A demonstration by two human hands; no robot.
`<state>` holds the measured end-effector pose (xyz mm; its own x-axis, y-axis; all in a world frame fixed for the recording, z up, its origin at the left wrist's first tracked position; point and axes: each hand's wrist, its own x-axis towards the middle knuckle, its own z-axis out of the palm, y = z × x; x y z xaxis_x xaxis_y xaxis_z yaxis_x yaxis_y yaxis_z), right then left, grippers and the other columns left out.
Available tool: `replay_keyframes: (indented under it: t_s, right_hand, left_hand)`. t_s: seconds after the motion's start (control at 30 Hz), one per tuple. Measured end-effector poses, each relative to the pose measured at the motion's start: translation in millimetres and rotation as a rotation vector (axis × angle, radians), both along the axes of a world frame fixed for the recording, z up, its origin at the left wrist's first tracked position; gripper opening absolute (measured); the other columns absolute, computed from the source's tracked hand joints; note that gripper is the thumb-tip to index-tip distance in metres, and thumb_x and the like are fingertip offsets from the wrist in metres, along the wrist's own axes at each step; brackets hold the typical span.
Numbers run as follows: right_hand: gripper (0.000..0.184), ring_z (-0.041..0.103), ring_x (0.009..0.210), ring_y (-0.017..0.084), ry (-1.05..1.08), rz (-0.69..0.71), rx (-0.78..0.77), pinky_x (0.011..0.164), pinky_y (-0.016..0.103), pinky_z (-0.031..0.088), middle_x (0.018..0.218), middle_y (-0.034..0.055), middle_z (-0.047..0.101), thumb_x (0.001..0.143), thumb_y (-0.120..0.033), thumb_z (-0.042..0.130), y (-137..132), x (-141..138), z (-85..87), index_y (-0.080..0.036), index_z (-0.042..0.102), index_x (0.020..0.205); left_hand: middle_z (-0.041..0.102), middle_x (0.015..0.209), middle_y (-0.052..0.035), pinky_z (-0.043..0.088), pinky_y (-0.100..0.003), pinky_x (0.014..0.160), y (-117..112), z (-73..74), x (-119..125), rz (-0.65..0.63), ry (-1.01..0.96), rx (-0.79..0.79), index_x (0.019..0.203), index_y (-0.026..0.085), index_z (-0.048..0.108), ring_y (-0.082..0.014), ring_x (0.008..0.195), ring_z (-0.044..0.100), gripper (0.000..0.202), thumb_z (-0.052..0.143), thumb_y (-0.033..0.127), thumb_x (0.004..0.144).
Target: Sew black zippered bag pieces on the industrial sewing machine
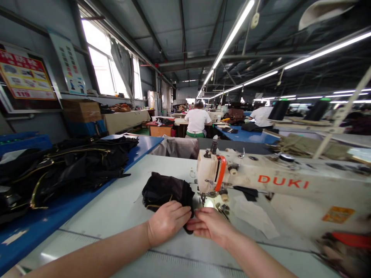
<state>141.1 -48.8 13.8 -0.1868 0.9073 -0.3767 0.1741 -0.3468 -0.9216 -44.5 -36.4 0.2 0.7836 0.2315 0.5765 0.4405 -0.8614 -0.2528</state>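
A dark, folded black fabric piece (166,187) with a gold zipper along its near side lies on the pale sewing table (116,227), left of the needle. My left hand (169,222) is closed on its near right edge, fingers bent over the cloth. Close beside it, my right hand (213,226) has its fingers pressed together at the same edge, just in front of the lit needle area. My fingers partly hide the edge of the cloth. The white sewing machine (284,173), marked in orange letters, stands directly beyond and right of my hands.
A blue table (145,148) on the left carries a heap of black pieces with gold zippers (66,166). White scraps (255,216) lie under the machine arm. Black thread cones (278,111) and olive fabric (313,146) are behind it. A person in white (198,120) sits ahead.
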Motion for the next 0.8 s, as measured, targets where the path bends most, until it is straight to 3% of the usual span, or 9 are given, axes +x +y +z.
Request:
replay_keyframes:
  t_s: [0.17,0.27,0.33,0.43,0.5,0.67,0.8]
  right_hand:
    - [0.016,0.065,0.052,0.017,-0.328,0.068,0.231,0.047,0.024,0.046,0.060,0.0027,0.067,0.080,-0.021,0.048,0.6,28.5,-0.3,-0.019,0.056,0.066]
    - [0.014,0.064,0.064,0.020,-0.576,0.041,0.487,0.061,0.029,0.047,0.065,0.0015,0.067,0.076,-0.023,0.052,-8.3,77.7,5.7,-0.022,0.061,0.066]
    - [0.018,0.063,0.078,0.024,-0.744,-0.026,0.629,0.075,0.036,0.046,0.083,0.0054,0.069,0.080,-0.029,0.049,-13.3,118.7,9.8,-0.023,0.066,0.077]
    - [0.026,0.060,0.091,0.029,-0.948,-0.087,0.740,0.085,0.044,0.042,0.102,0.0131,0.067,0.083,-0.034,0.047,-15.8,172.2,11.2,-0.020,0.068,0.090]
    - [0.024,0.060,0.090,0.028,-1.038,-0.045,0.783,0.084,0.042,0.043,0.100,0.0115,0.067,0.082,-0.032,0.050,-15.9,192.9,8.4,-0.021,0.069,0.090]
    - [0.029,0.061,0.078,0.024,-1.217,0.034,0.877,0.074,0.035,0.044,0.082,0.0070,0.068,0.088,-0.023,0.042,-18.8,199.9,-4.3,-0.022,0.068,0.076]
    - [0.030,0.061,0.069,0.023,-1.347,-0.060,0.927,0.064,0.032,0.042,0.078,0.0071,0.067,0.089,-0.023,0.039,-19.3,199.9,-9.1,-0.021,0.066,0.076]
  left_hand:
    - [0.066,0.105,-0.0100,0.049,-0.034,0.073,7.3,-0.6,6.8,0.030,0.070,-0.077,0.103,0.012,0.062,-0.0194,0.084,0.058,0.026,0.037,0.014,0.095]
    - [0.066,0.105,-0.0096,0.049,-0.033,0.072,11.9,0.0,10.5,0.049,0.072,-0.112,0.102,0.013,0.062,-0.0192,0.083,0.059,0.025,0.038,0.013,0.094]
    - [0.066,0.105,-0.0090,0.049,-0.033,0.073,14.0,-1.3,11.7,0.061,0.049,-0.149,0.101,0.014,0.062,-0.0189,0.084,0.059,0.024,0.040,0.012,0.094]
    - [0.067,0.103,-0.0086,0.050,-0.032,0.075,14.9,-3.8,12.2,0.063,-0.001,-0.195,0.101,0.015,0.062,-0.0189,0.084,0.060,0.024,0.040,0.011,0.093]
    - [0.067,0.101,-0.0089,0.051,-0.032,0.074,14.4,-4.6,12.2,0.060,-0.023,-0.205,0.101,0.015,0.063,-0.0191,0.084,0.061,0.025,0.040,0.011,0.093]
    - [0.068,0.101,-0.0090,0.052,-0.033,0.074,12.9,-4.1,11.8,0.062,-0.056,-0.200,0.099,0.014,0.064,-0.0196,0.083,0.061,0.025,0.040,0.013,0.093]
    - [0.068,0.104,-0.0083,0.053,-0.034,0.076,13.5,-4.1,11.6,0.075,-0.065,-0.221,0.099,0.014,0.064,-0.0207,0.086,0.061,0.024,0.041,0.013,0.093]
